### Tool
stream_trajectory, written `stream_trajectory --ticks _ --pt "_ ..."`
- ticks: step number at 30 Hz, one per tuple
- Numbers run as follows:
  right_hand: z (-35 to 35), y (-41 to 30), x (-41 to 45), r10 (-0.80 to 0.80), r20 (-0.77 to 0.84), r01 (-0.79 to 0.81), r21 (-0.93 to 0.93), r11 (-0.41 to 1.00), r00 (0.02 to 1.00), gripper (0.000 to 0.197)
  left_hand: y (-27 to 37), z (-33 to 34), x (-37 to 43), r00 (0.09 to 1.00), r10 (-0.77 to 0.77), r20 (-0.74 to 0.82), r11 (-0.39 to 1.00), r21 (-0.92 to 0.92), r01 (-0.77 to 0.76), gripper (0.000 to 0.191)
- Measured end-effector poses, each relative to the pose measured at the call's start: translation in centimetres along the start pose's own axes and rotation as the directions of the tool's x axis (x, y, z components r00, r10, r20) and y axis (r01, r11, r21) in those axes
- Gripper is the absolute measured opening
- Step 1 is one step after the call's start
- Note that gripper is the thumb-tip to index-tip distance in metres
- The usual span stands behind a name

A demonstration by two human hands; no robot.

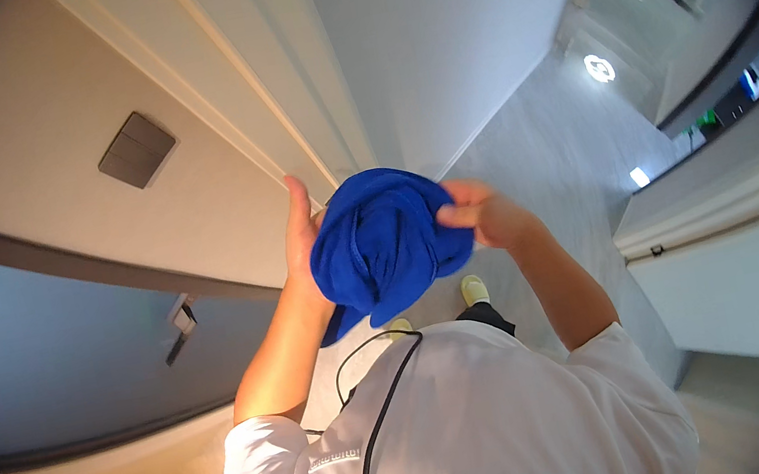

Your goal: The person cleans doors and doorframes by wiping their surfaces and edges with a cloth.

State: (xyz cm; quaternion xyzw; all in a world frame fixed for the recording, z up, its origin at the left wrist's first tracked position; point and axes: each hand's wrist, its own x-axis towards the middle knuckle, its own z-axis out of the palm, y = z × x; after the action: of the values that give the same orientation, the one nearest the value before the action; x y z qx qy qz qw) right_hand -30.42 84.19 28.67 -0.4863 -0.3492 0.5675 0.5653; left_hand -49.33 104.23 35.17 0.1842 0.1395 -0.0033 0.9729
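Note:
A bunched piece of blue fabric [388, 243], rolled into a rounded bundle, is held up before my chest. My left hand [305, 238] supports its left side, with the thumb pointing up off the cloth and the other fingers hidden behind it. On the right side my right hand [478, 212] pinches the edge between thumb and fingers. A loose flap of the fabric hangs at the lower left. What lies inside or behind the bundle is hidden.
Left are a wall switch [137, 150] and a door [62, 338] with a handle [183, 316]. A white cabinet [730, 282] stands right. A black cable [381, 419] runs down my shirt. Grey floor [538, 140] stretches ahead to another room.

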Motion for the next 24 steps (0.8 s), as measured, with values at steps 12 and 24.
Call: stream_trajectory --ticks 12,24 --pt "-13.0 -0.7 2.7 0.069 -0.379 -0.016 0.141 0.99 0.923 0.07 -7.1 2.0 5.6 0.963 0.263 -0.061 0.948 0.202 -0.246 0.067" --pt "-9.8 3.8 2.1 0.209 0.222 -0.3 0.561 0.771 0.952 0.052 -10.1 0.9 8.8 0.942 0.285 -0.18 0.94 0.246 -0.237 0.064"
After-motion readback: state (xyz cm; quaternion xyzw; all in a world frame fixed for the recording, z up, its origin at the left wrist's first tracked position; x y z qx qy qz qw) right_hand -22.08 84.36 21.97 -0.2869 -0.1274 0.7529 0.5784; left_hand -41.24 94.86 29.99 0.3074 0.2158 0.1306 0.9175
